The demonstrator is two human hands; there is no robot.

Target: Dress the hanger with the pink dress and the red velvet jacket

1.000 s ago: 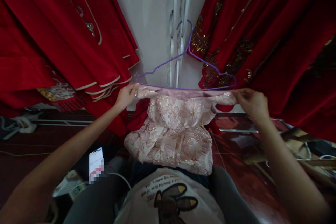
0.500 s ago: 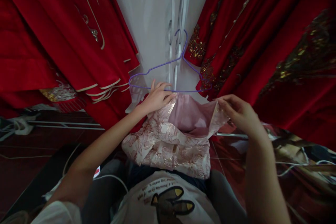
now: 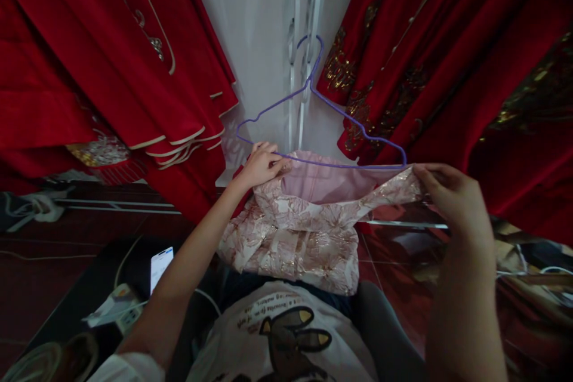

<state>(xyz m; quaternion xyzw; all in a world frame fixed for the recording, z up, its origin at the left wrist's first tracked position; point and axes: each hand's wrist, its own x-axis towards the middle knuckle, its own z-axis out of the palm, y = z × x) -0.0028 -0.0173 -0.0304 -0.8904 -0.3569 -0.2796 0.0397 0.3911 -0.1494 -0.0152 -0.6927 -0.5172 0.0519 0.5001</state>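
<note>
A pink brocade dress (image 3: 308, 245) with gold leaf patterns lies bunched over my lap, its neckline spread and plain pink lining showing. A purple wire hanger (image 3: 286, 98) stands above it, hook upward, its lower bar crossing in front of the lining. My left hand (image 3: 262, 165) is closed at the dress's left shoulder, with the hanger's bar running under its fingers. Out to the right, my right hand (image 3: 452, 191) pinches the end of the right shoulder piece between thumb and fingers. The hanger's right corner sits just above that piece, close to the fingertips.
Red garments with gold and silver beading hang at left (image 3: 179, 83) and right (image 3: 430, 71). White cabinet doors (image 3: 255, 30) stand between them. A lit phone (image 3: 160, 265) and a power strip (image 3: 128, 310) with cables lie at lower left. Assorted items clutter the right floor.
My right hand has moved right, stretching the shoulder piece outward. The hanger's right end has swung right and nearer, over the neckline. My left hand's fingers have closed in.
</note>
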